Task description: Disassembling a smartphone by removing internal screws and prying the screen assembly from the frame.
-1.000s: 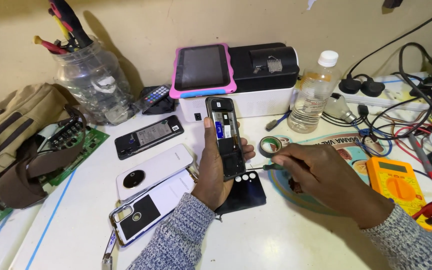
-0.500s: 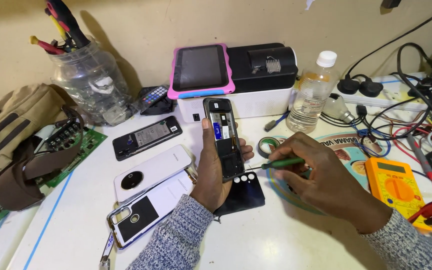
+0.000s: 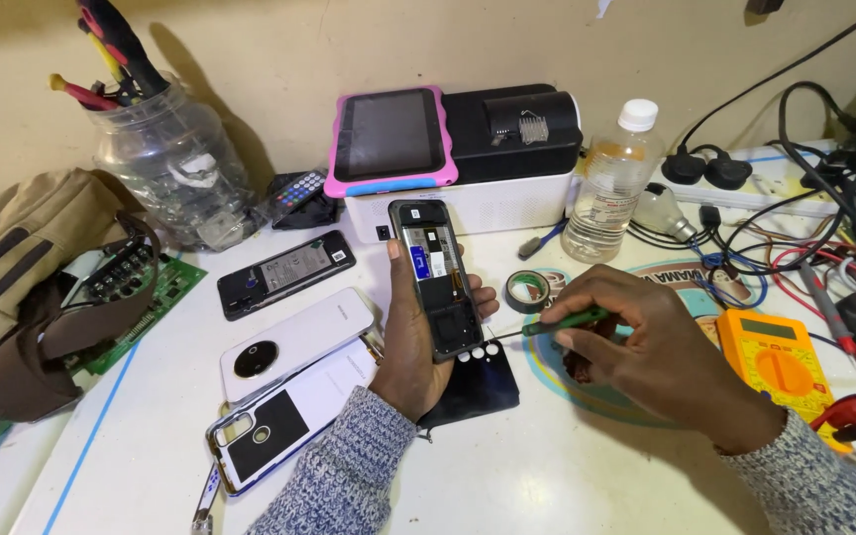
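My left hand (image 3: 413, 342) holds an opened black phone (image 3: 436, 277) upright, its back cover off and its inner boards showing. My right hand (image 3: 646, 352) grips a thin green-handled screwdriver (image 3: 557, 323), whose tip points left at the phone's lower right edge. Under the left hand lies a black back cover (image 3: 478, 386) with camera holes. To the left lie a white phone back (image 3: 294, 332), a clear-cased phone (image 3: 284, 426) and another opened black phone (image 3: 284, 272).
A pink-cased tablet (image 3: 388, 139) leans on a black-and-white printer (image 3: 507, 159). A plastic bottle (image 3: 611, 188), a tape roll (image 3: 527, 290), an orange multimeter (image 3: 775, 362), tangled cables (image 3: 795, 198), a tool jar (image 3: 170, 168), a circuit board (image 3: 141, 287) and a tan bag (image 3: 22, 258) crowd the white table (image 3: 547, 476).
The screwdriver tip has shifted a little toward the phone's lower edge. The left hand keeps the phone in nearly the same place; the view has shifted slightly.
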